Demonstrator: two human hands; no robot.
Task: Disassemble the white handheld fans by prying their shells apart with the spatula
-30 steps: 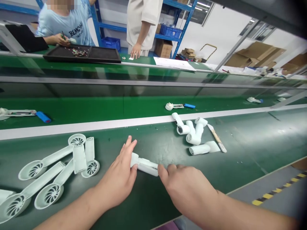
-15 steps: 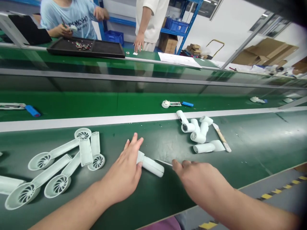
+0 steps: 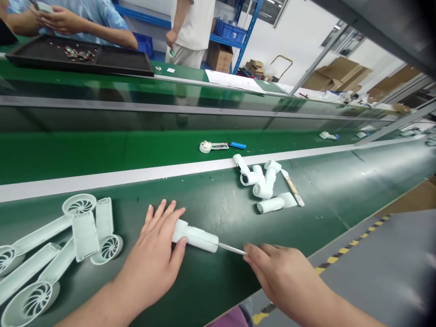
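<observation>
- Green worktop [image 3: 221,204]: dark, slightly glossy surface under all items below.
- Vented shell halves [image 3: 85,236]: pale mint, overlapping at left; round slotted heads, trough-shaped handles.
- Closed fan bodies [image 3: 265,188]: grouped farther back, right of centre.
- Right hand [image 3: 282,270]: fingers curled; thumb and index finger pinch a thin blade [image 3: 232,248].
- Left hand [image 3: 156,252]: fingers slightly spread over the head end of a fan housing [image 3: 200,238]; thumb against its side.
- Fan housing: on worktop, between both hands. Pale mint, smooth, rounded handle; seam runs lengthwise; raised step near the fingers. Head hidden under palm.
- Thin blade: pale, narrow; tip at the handle's free end. Cannot tell whether inserted.
</observation>
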